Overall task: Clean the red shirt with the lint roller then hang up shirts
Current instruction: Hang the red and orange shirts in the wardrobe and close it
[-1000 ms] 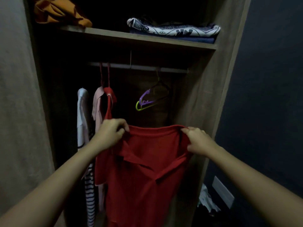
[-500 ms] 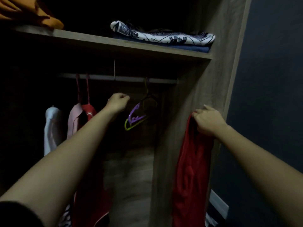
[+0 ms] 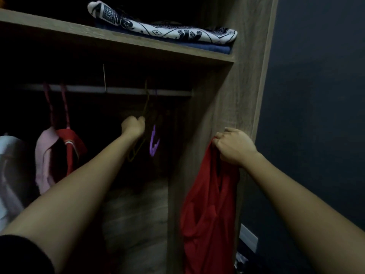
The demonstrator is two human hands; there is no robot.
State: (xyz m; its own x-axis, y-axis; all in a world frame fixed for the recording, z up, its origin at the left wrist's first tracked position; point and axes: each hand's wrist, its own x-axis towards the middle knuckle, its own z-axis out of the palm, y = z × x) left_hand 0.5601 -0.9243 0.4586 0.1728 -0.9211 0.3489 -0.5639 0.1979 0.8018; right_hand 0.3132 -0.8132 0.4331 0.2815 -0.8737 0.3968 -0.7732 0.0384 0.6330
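Over on the far left of the wardrobe, a white garment (image 3: 7, 155), a pink garment (image 3: 44, 159) and a red garment (image 3: 70, 147) hang off the rail (image 3: 118, 89), already up. Moving along, the left hand (image 3: 133, 126) is stretched deep inside, fingers curled tight round the neck of the yellow hanger (image 3: 136, 151), its hook up at the rail as far as this gloom lets me judge. Just beside it dangles the purple hanger (image 3: 154, 143), and that's the danger: lift the yellow one off at an angle and the two could tangle, or the purple one gets knocked off the rail. Further right, in front of the wardrobe's side panel (image 3: 227, 95), the right hand (image 3: 235, 147) pinches the red shirt (image 3: 209, 204) at its bunched top, fingers closed on the cloth, the rest hanging limp towards the floor. One hand, a small pinch, a long drape: it could slip away, and a collar crumpled like that will fight the hanger going in.
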